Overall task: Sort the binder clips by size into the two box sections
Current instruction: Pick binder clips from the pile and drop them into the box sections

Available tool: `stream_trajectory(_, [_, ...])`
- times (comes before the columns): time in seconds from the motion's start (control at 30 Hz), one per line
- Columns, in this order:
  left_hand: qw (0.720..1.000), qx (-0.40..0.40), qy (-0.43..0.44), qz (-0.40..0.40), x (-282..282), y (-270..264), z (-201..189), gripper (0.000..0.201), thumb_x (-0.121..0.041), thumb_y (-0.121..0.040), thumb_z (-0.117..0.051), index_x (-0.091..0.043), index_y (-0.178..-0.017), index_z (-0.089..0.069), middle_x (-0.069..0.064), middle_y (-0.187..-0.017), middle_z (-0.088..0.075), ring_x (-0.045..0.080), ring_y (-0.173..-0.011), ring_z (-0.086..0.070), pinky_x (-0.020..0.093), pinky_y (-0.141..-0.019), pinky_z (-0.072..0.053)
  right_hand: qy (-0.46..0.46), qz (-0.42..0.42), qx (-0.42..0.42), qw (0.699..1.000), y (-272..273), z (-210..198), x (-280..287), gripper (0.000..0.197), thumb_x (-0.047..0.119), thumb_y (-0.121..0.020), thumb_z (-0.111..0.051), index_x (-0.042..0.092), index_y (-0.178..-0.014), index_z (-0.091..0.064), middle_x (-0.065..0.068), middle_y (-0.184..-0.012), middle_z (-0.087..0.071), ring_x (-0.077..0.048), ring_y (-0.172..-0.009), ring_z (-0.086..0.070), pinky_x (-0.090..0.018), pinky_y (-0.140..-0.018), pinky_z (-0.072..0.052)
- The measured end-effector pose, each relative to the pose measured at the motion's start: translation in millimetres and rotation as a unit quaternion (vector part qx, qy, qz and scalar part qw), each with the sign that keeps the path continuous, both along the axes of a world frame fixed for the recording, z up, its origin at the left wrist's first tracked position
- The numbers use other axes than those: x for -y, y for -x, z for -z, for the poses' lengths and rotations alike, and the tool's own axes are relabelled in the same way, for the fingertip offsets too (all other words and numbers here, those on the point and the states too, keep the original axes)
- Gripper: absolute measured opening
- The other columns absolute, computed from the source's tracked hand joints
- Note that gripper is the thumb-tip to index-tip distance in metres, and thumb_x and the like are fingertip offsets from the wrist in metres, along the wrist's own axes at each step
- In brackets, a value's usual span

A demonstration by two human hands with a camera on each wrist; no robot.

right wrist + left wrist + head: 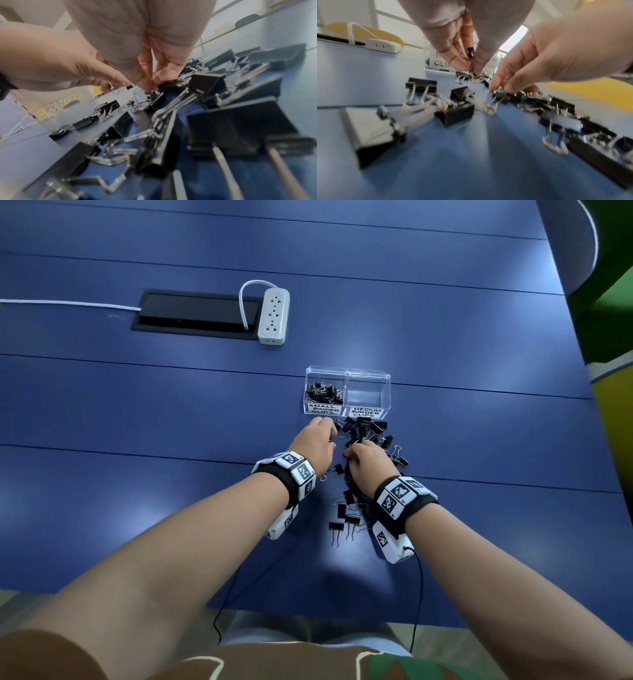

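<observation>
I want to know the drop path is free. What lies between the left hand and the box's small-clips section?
In the head view, only a short strip of bare blue table separates the left hand from the small-clips section; the loose clips lie to its right.

The clear box (347, 392) carries two white labels on its front. The left label (324, 409) reads "SMALL BINDER CLIPS"; the right label (367, 412) reads "MEDIUM BINDER CLIPS". The wrist view shows only fragments of them.

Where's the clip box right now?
In the head view, the clear box sits on the blue table just beyond the loose clip pile, past both hands and nearer than the power strip.
</observation>
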State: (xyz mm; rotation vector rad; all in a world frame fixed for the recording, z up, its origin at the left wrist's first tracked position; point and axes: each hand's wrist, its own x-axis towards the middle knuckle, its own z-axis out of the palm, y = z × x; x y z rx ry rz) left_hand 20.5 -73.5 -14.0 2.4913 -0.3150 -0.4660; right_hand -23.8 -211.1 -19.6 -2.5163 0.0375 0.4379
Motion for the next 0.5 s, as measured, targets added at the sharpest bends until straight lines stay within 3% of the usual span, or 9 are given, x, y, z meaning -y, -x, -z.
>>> stream_trajectory(0.17, [0.998,0.057,0.024,-0.024,-0.4,-31.8,-21.3,0.017,-0.013,-0.092,-0.054,-0.010,-0.108,-0.058,0.007,-0.117,-0.054,0.025,-0.100,-0.058,0.039,-0.091,-0.050,-0.023,-0.009,0.045,0.999,7.1,-0.8,4.3,0.027,-0.002,-0.085,-0.048,-0.001,-0.105,-0.066,-0.014,-0.108,-0.059,-0.029,-0.108,-0.053,-0.026,-0.094,-0.042])
stream_trajectory(0.33, [0.997,0.070,0.007,-0.045,3.0,-74.3,-34.7,0.011,-0.014,-0.093,-0.053,-0.010,-0.100,-0.060,0.010,-0.113,-0.052,0.026,-0.094,-0.059,0.039,-0.087,-0.051,0.053,-0.043,0.001,0.998,11.0,0.0,11.7,0.031,0.006,-0.089,-0.051,0.006,-0.118,-0.061,-0.008,-0.116,-0.053,-0.027,-0.118,-0.042,-0.035,-0.105,-0.040])
stream_trajectory(0.5, [0.997,0.067,0.006,-0.034,2.0,-86.1,-33.7,0.013,-0.015,-0.091,-0.056,-0.007,-0.101,-0.061,0.013,-0.113,-0.053,0.029,-0.102,-0.056,0.037,-0.092,-0.048,0.059,-0.052,0.018,0.997,8.9,-1.5,12.5,0.018,0.007,-0.086,-0.053,0.005,-0.103,-0.061,-0.009,-0.108,-0.053,-0.027,-0.110,-0.042,-0.037,-0.097,-0.044])
